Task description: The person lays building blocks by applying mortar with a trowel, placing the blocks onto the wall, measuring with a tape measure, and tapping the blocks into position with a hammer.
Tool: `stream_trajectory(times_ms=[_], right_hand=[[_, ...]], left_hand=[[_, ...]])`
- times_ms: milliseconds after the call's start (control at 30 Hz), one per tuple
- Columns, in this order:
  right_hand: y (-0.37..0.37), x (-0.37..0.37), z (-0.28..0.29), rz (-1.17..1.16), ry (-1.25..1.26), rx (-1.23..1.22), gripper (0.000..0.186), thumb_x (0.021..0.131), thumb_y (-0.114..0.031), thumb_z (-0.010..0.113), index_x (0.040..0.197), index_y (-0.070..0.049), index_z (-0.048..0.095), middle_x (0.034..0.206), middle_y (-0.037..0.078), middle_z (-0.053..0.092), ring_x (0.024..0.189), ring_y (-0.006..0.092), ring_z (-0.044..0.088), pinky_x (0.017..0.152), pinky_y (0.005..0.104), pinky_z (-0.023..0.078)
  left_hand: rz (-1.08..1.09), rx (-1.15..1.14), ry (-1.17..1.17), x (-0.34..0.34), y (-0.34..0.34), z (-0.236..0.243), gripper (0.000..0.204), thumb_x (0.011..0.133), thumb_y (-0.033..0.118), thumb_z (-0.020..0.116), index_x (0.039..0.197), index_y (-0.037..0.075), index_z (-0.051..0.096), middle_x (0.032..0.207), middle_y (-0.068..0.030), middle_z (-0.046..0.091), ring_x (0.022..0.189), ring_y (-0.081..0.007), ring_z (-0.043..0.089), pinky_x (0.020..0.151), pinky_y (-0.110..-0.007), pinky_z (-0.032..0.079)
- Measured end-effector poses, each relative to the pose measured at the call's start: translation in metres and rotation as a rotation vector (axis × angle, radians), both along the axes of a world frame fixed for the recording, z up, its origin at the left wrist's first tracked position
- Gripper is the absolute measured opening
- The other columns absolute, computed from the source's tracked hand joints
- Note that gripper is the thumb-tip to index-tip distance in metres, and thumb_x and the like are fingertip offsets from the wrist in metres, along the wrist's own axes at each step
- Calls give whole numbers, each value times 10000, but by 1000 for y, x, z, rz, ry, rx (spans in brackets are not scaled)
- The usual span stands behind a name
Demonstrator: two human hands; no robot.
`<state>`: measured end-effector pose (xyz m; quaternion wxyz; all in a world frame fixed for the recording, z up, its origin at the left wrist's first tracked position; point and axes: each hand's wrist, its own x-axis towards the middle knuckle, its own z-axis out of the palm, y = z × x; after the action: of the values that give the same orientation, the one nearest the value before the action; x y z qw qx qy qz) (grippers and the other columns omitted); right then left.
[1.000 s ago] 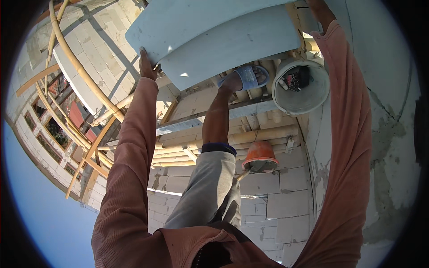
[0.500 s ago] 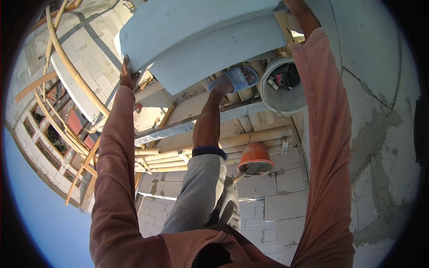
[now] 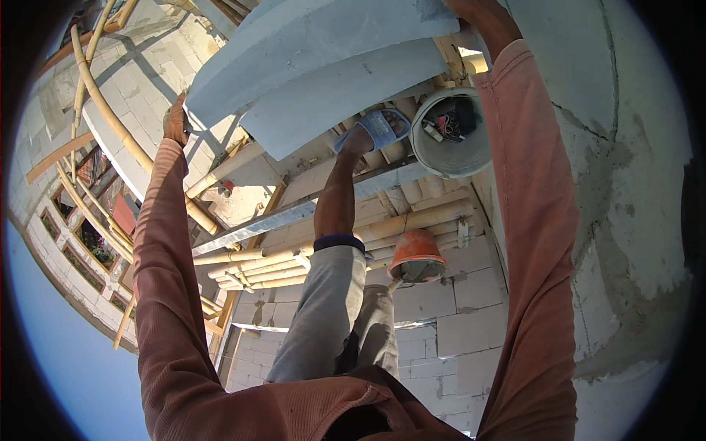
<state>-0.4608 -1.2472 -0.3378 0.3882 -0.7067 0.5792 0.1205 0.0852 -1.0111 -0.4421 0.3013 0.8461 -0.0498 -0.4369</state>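
A large pale blue-grey slab or wall section (image 3: 316, 70) spans the top of the view, with a second smooth grey face (image 3: 331, 99) just below its curved edge. My left hand (image 3: 176, 123) is at the left end of this slab, fingers stretched out along the edge; whether it bears any weight there I cannot tell. My right hand (image 3: 474, 9) reaches to the slab's right end and is cut off by the upper rim, its fingers hidden. A darker grey patch lies on the slab beside it. My foot, in a blue slide sandal (image 3: 379, 131), stands on bamboo poles beneath.
A whitish bucket (image 3: 454, 158) with small items inside stands right of my foot. Lower down, an orange bucket (image 3: 416, 253) holds grey mortar. Bamboo poles (image 3: 419, 217) and a grey beam (image 3: 294, 213) cross below me. A cracked plastered wall (image 3: 625, 184) rises at right; bamboo scaffolding (image 3: 110, 95) stands left.
My left hand has shifted left and slightly outward at the slab's end. The right hand has moved a little left and up, further out of view. The whole view has shifted slightly.
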Motion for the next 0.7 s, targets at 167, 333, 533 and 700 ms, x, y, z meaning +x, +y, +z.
stream_trajectory(times_ms=[167, 333, 533, 700], right_hand=[[-8, 24, 12, 0, 276, -392, 651, 992, -527, 456, 1368, 0, 521, 1338, 273, 554, 1200, 400, 574, 964, 550, 464], [4, 59, 0, 702, -101, -1060, 612, 913, -374, 621, 1415, -50, 487, 1364, 218, 545, 1308, 388, 467, 1092, 564, 337], [8, 69, 0, 684, -45, -804, 577, 856, -139, 593, 1424, -101, 496, 1341, 197, 562, 1295, 339, 484, 1114, 542, 324], [17, 68, -6, 569, -95, -877, 551, 871, -122, 573, 1418, -109, 505, 1350, 200, 555, 1306, 343, 475, 1132, 546, 303]], left_hand=[[-47, 0, -95, 46, -34, -25, 335, 837, 382, 705, 806, 70, 586, 571, 0, 475, 468, -136, 402, 456, -324, 350], [-590, 141, -339, 74, -52, -33, 371, 907, 373, 610, 978, 9, 584, 783, -110, 614, 655, -253, 580, 603, -363, 458], [-1388, -80, -1190, -65, -52, 43, 909, 929, 532, 585, 1562, 37, 161, 1553, -304, 243, 1436, -427, 275, 1155, -508, 240], [-1657, -51, -1221, -143, -81, 77, 1100, 791, 564, 724, 1574, 76, 123, 1568, -282, 179, 1435, -421, 258, 1134, -563, 267]])
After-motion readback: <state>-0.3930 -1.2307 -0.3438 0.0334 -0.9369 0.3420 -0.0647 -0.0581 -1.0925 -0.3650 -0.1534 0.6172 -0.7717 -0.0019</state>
